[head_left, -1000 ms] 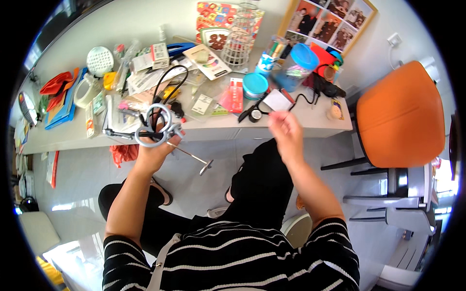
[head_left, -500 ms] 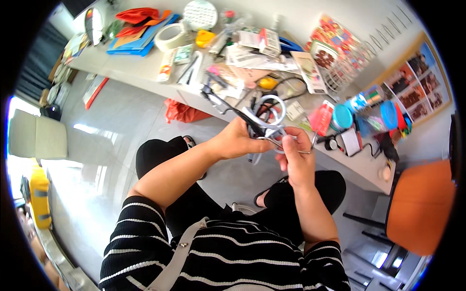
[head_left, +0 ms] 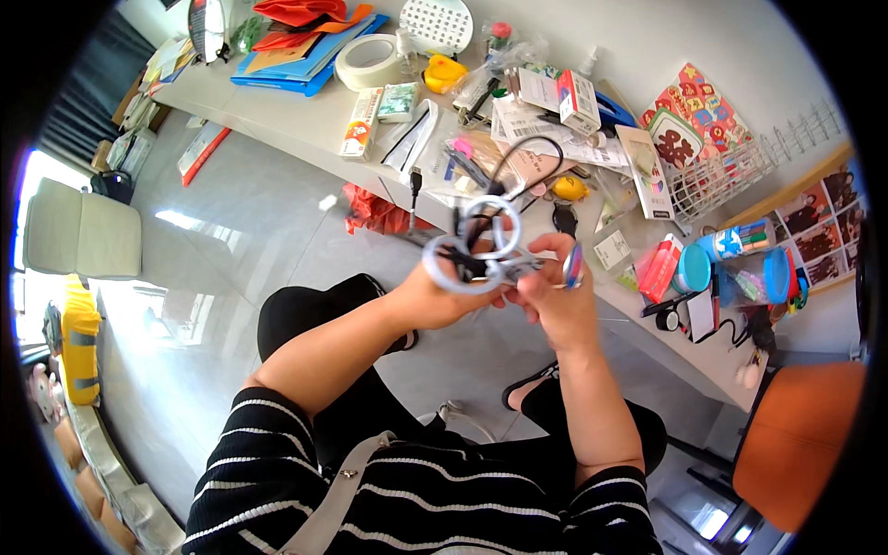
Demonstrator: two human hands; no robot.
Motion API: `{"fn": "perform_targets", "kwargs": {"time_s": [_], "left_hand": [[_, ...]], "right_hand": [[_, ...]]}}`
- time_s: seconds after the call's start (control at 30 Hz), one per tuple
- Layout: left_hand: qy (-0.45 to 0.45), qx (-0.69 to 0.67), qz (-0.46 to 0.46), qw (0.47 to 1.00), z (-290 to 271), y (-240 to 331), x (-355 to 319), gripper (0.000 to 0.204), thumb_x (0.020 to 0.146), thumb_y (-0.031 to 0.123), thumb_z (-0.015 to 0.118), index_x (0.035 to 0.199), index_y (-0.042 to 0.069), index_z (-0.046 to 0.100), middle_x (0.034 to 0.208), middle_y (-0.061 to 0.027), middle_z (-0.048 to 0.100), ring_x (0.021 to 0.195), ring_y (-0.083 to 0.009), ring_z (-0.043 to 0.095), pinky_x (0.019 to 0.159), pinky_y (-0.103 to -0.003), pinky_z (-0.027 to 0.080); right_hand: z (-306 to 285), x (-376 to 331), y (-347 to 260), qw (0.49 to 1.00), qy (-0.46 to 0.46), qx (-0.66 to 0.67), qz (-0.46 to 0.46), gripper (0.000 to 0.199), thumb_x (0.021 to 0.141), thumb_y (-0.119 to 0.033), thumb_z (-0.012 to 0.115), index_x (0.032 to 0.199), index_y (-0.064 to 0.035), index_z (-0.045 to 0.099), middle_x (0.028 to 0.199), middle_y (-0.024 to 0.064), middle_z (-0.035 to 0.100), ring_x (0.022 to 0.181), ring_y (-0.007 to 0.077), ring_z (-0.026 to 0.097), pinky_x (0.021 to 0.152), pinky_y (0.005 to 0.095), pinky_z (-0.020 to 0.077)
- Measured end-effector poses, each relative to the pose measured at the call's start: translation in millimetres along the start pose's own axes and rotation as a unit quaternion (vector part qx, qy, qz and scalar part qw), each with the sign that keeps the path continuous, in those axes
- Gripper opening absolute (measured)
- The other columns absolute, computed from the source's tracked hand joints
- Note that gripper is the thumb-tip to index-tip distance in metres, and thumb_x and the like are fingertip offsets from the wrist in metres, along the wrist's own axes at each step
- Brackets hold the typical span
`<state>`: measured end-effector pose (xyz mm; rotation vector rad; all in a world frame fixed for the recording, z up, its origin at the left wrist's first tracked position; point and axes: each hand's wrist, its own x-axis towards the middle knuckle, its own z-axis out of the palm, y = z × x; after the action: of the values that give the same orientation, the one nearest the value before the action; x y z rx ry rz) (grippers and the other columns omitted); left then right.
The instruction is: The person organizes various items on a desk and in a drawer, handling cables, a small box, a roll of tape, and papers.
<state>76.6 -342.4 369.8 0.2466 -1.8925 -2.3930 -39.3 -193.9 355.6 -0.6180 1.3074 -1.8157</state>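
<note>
My left hand [head_left: 430,294] is closed round a bundle of black cables [head_left: 474,264], held above the floor at the desk's near edge. Thick whitish loops [head_left: 495,228] stand up out of the bundle; motion smears them, so I cannot tell their kind. A black plug [head_left: 414,181] sticks out at the bundle's left, and a thin black cable [head_left: 500,165] arcs over the desk behind it. My right hand [head_left: 560,301] pinches the bundle's right side, thumb and fingers together. Beside its fingertips shows a shiny rounded piece [head_left: 573,265] with blue and red glints.
The cluttered desk [head_left: 287,125] crosses the far side with boxes, papers, a tape roll [head_left: 370,63], a wire basket [head_left: 726,176] and blue-lidded jars [head_left: 692,268]. Under it lies a red bag [head_left: 370,211]. An orange chair [head_left: 800,444] stands right, a pale seat [head_left: 83,229] left.
The whole view has shifted, so the desk sits further right in it. The bundle has turned in my hands, its loops now facing up and its plug standing out at the left.
</note>
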Motion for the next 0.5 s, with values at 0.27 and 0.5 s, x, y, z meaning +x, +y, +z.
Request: {"fn": "perform_targets", "kwargs": {"time_s": [0.27,0.5], "left_hand": [[0.211,-0.105,0.168,0.957,-52,17,-35,0.043,0.083,0.005,0.055,0.122,-0.003,0.039,0.098,-0.0195,0.060,0.081,-0.0260,0.062,0.068,-0.034,0.052],[0.321,-0.079,0.219,0.918,-63,29,-49,0.035,0.086,0.004,0.054,0.120,-0.002,0.045,0.105,-0.0185,0.058,0.082,-0.0244,0.062,0.067,-0.034,0.051]], "right_hand": [[-15,28,146,0.924,0.117,0.190,0.310,0.038,0.079,-0.013,0.066,0.112,-0.0007,0.051,0.100,0.0118,0.058,0.078,0.0183,0.057,0.070,0.0321,0.0483],[-63,69,240,0.802,0.361,0.462,0.112,0.028,0.074,0.007,0.050,0.098,-0.0051,0.053,0.108,0.0075,0.054,0.098,0.0215,0.052,0.094,0.0440,0.0366]]}}
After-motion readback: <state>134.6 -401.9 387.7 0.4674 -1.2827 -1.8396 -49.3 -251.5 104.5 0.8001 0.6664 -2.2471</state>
